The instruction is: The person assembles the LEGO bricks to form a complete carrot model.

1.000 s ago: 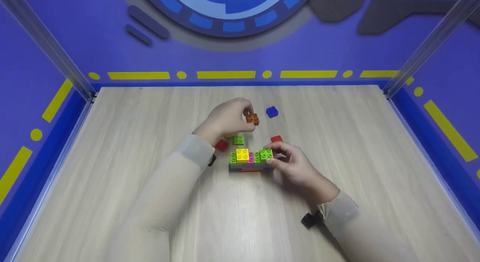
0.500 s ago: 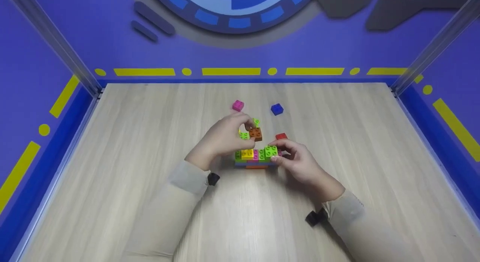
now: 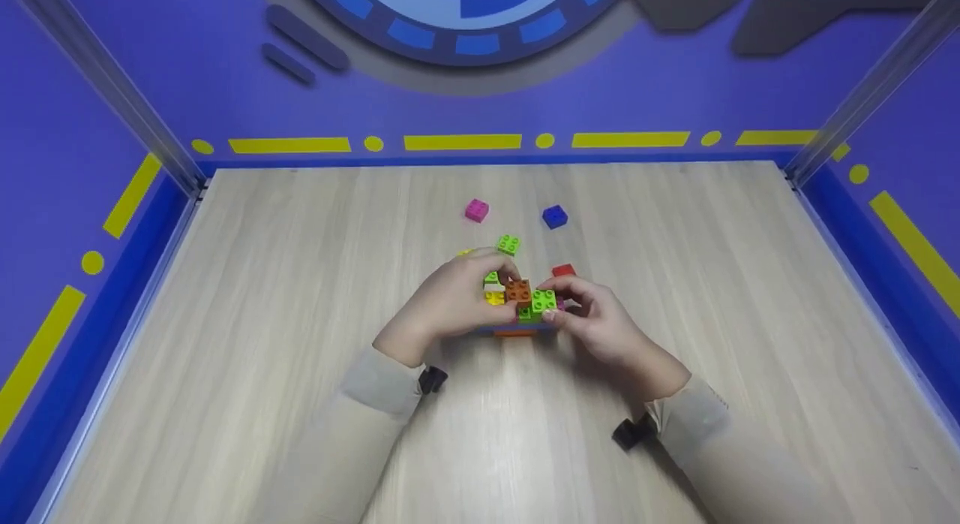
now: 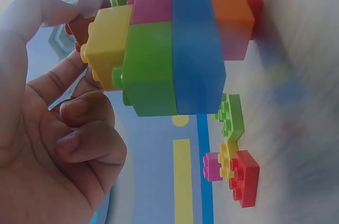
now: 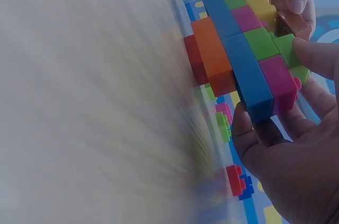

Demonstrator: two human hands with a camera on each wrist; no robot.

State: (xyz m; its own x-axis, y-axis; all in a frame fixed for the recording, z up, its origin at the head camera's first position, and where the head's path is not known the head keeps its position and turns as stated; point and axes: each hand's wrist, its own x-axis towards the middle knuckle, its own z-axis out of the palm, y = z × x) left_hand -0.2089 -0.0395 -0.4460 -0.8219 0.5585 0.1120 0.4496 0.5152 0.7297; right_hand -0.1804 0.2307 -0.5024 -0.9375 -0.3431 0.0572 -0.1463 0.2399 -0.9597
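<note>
My left hand (image 3: 450, 302) pinches a brown building brick (image 3: 517, 292) between thumb and fingers, studs up. It is right at the top of a built-up brick structure, beside a bright green brick (image 3: 544, 301). My right hand (image 3: 604, 332) grips the structure's right end, its thumb at that green brick. In the left wrist view the structure shows a yellow brick (image 4: 108, 41) on top, a green brick (image 4: 151, 70) under it and a blue brick (image 4: 197, 70) below that. An orange brick (image 5: 212, 57) and a red brick (image 5: 195, 60) form its narrower base.
Loose bricks lie on the wooden table beyond the hands: pink (image 3: 477, 210), blue (image 3: 555, 216), green (image 3: 508, 245) and red (image 3: 563, 270). Another red brick (image 4: 244, 179) lies near a yellow brick (image 4: 228, 158) in the left wrist view. Printed purple panels (image 3: 480, 111) enclose the table.
My left hand has brought the brown brick down and nearer, from behind the structure to its top next to the green brick. My right hand keeps its grip. The pink loose brick has come into sight.
</note>
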